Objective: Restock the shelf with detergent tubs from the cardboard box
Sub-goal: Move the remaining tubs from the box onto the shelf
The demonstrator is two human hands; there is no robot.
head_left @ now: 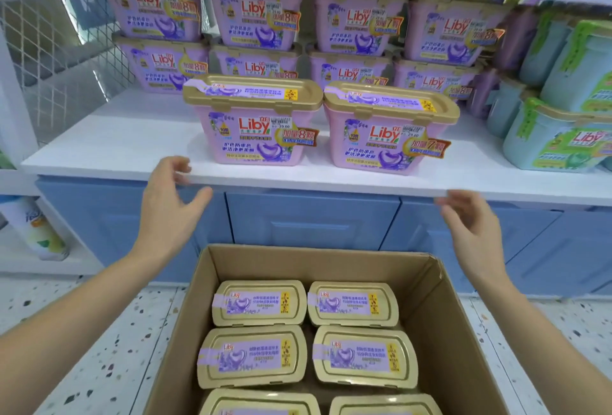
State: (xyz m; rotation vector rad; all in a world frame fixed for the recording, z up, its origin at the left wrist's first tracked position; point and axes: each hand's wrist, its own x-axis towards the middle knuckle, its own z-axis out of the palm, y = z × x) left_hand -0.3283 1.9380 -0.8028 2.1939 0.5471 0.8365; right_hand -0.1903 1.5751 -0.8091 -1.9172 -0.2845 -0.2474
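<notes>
**Count.** Two pink plastic detergent tubs with gold lids stand upright in the front row of the flat white shelf (99, 149). These are the front-left tub (255, 136) and the front-right tub (387, 144), just beside each other with their lid rims nearly touching. Behind them stand four columns of the same pink tubs, two high, giving eight stacked tubs (255, 17). More pink tubs to the right are partly hidden. Pale blue-green tubs (556, 136) occupy the right end of the shelf, at least four of them; the exact number cannot be told.

**Containers.** The open brown cardboard box (440, 331) stands on the speckled terrazzo floor (109, 348), below the shelf and in front of the blue cabinet doors (311, 222). It holds six visible boxed tubs (260, 303), lids up, in two columns of three. The nearest pair is cut by the frame edge.

**Hands.** The left hand (172, 205) is held in front of the shelf's front edge, to the left of the front-left tub. Its fingers are spread and lightly curved, with the thumb apart, and it grips nothing. The right hand (470, 225) is just below the shelf edge, to the right of the front-right tub. Its fingers are relaxed and slightly parted, and it also grips nothing. One forearm lies on each side of the box.

**Surroundings.** A white wire mesh panel (49, 33) closes the left end of the shelf.
</notes>
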